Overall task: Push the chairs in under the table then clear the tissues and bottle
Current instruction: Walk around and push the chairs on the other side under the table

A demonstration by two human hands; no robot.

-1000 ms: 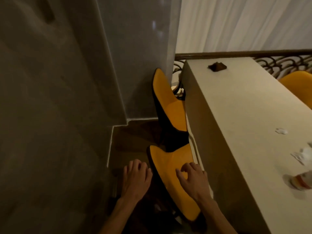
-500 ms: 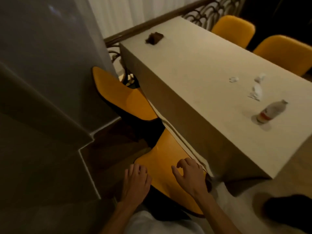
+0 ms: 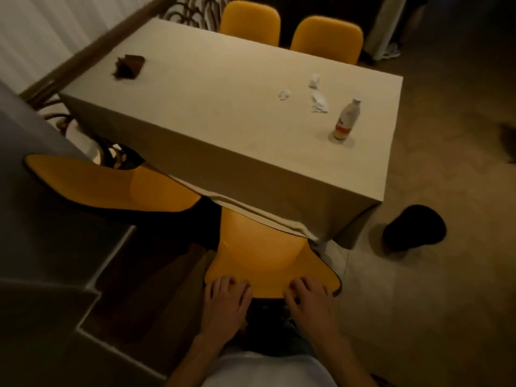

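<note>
Both hands, left hand [image 3: 226,298] and right hand [image 3: 308,298], fingers curled over the near chair [image 3: 262,255] backrest's top edge (side by side), face the table [image 3: 223,113] straight ahead.

tablecloth [image 3: 223,113]: matt cloth | chair [image 3: 259,255]: smooth | tissues [image 3: 318,101]: crumpled paper

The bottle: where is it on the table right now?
In the head view the bottle stands upright near the table's right end, just right of the crumpled tissues, untouched by either hand.
</note>
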